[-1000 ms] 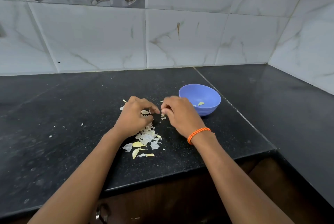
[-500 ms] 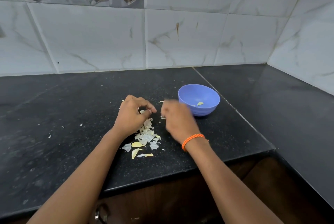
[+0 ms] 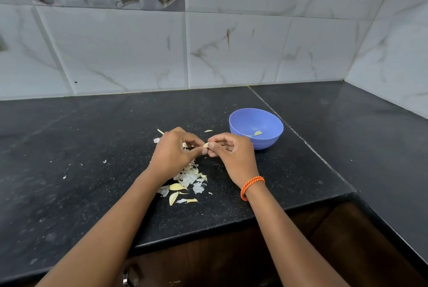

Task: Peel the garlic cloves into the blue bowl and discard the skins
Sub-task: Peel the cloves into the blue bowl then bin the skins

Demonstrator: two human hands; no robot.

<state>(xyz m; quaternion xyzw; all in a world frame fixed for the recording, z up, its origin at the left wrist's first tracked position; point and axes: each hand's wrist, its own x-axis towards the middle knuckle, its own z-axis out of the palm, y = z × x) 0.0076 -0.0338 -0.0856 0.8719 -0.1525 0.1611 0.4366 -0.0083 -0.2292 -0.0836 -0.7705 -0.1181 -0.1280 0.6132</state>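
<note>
Above the skin pile (image 3: 188, 179) on the black counter (image 3: 92, 171), the left hand (image 3: 172, 154) and right hand (image 3: 231, 156) both pinch one garlic clove (image 3: 205, 145) at their fingertips, likely so skins drop onto the pile. It looks small, pale yellow, mostly hidden. Just right, the blue bowl (image 3: 266, 142) holds peeled pieces.

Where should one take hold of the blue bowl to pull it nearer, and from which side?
Pinch the far-right part of the rim of the blue bowl, coming from above on the right. It stands upright with its mouth open, and the right hand and left hand, pinching a garlic clove, crowd its near-left side.
</note>
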